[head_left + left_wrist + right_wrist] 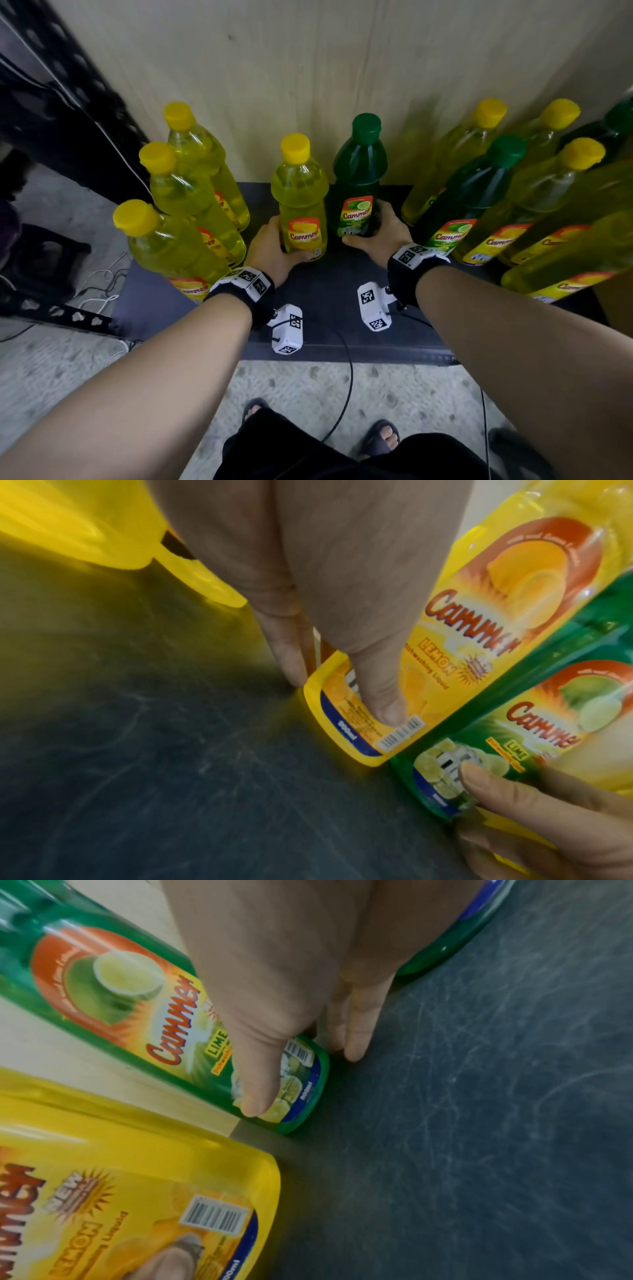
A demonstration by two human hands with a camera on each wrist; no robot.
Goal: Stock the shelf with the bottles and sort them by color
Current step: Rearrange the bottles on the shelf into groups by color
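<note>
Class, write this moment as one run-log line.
left hand: grips yellow bottle | right hand: grips green bottle | both upright on shelf

**Yellow bottles, yellow caps:** nine counted.
- Three in the left cluster (178, 192).
- One centre yellow bottle (299, 192).
- Three at the right with caps showing (544, 185).
- Two more at the right edge (582, 253), blurred and with caps out of frame, so this count is less sure.

**Green bottles, green caps:** three.
- One centre green bottle (359, 164).
- One in the right group (479, 185).
- One at the far right edge (616, 120), partly cut off.

**Shelf** (335, 301): one.

**Grips:** two, the left grip (270, 246) and the right grip (383, 236).

**Wrist cameras** (287, 329): two.

**Sandalled feet** (382, 435): two.
</note>
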